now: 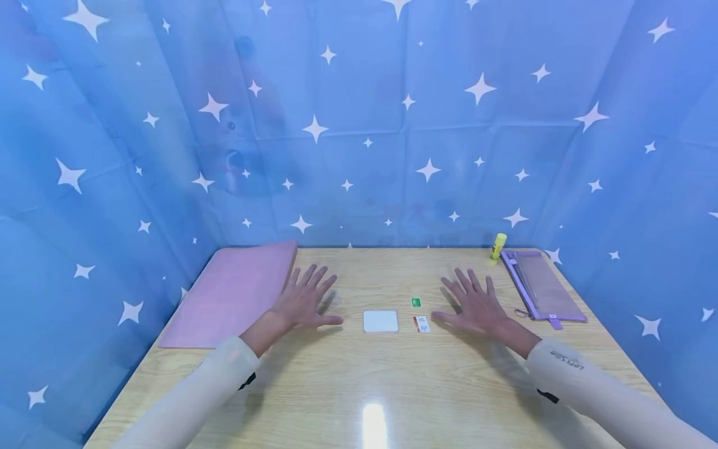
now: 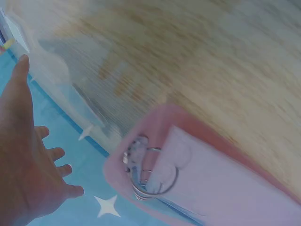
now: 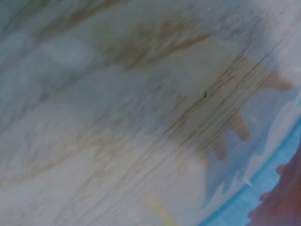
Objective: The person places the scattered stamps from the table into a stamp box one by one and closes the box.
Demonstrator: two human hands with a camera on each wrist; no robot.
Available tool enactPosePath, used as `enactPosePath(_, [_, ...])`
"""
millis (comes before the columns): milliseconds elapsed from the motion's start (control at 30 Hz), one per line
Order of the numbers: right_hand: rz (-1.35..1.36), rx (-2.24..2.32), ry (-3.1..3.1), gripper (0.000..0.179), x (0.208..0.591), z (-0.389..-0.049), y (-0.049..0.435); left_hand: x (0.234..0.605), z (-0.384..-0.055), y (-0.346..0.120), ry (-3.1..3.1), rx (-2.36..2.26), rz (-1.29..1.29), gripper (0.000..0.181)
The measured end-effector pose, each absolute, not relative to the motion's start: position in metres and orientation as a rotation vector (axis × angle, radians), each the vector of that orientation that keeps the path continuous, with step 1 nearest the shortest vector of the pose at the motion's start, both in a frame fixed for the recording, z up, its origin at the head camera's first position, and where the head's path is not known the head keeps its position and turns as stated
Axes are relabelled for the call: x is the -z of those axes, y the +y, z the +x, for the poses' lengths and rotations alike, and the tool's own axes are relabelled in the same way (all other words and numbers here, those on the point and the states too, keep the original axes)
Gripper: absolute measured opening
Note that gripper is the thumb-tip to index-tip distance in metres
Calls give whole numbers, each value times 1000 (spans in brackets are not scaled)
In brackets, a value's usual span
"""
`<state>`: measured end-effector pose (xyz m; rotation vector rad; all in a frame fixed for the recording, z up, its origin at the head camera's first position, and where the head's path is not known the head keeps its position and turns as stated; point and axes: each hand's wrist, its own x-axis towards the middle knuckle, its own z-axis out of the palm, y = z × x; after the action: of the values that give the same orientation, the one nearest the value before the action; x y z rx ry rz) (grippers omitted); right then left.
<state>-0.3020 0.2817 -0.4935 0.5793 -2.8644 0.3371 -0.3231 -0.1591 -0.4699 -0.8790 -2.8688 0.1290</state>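
Observation:
My left hand [image 1: 303, 304] is spread with its palm toward the table, beside the right edge of a pink ring binder [image 1: 230, 299]. Metal rings [image 2: 153, 188] show at the binder's open end in the left wrist view. On the other side my right hand [image 1: 475, 310] is spread too, holding nothing. Between the hands lie a white rounded rectangular piece [image 1: 380, 321], a small green square piece [image 1: 416, 302] and a small white-and-red piece [image 1: 422, 323]. The right thumb is closest to the white-and-red one. Whether either hand touches the tabletop is unclear.
A yellow glue stick [image 1: 498, 247] stands upright at the back right. Next to it lies a purple zip pouch [image 1: 548, 285] with a strap, along the right edge. A blue star-patterned curtain [image 1: 359, 125] encloses the wooden table [image 1: 314, 386] at the back and sides.

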Motion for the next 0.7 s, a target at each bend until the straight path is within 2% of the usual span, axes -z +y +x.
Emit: enactPosePath(700, [723, -375, -2846, 89, 490, -278, 246, 466, -310, -117, -2842, -63, -1091, 98])
